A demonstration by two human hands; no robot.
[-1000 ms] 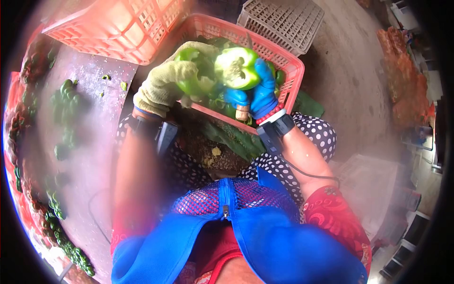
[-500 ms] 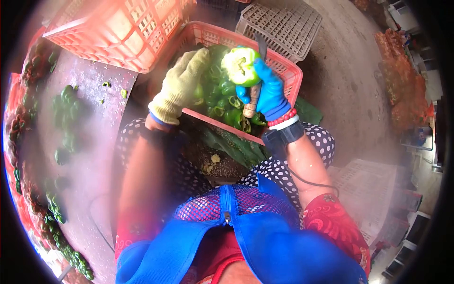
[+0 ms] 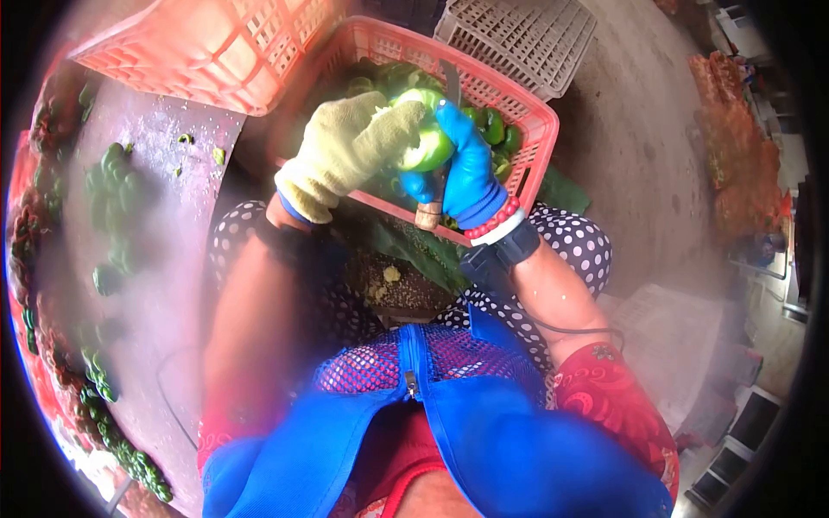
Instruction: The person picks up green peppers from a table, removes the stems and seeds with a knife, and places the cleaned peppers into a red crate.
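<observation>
Blue-gloved, my right hand (image 3: 471, 168) closes around knife (image 3: 427, 216) and cut green bell pepper (image 3: 429, 155), apparently steadying it against my half-curled left hand (image 3: 341, 142), whose grip I cannot tell.

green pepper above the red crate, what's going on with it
A person is handling a cut green pepper over a red crate. The blue-gloved right hand holds the pepper, along with a knife. The cream-gloved left hand lies across the pepper, covering part of it; whether it grips anything can't be seen. More green peppers lie in the crate below.
</observation>
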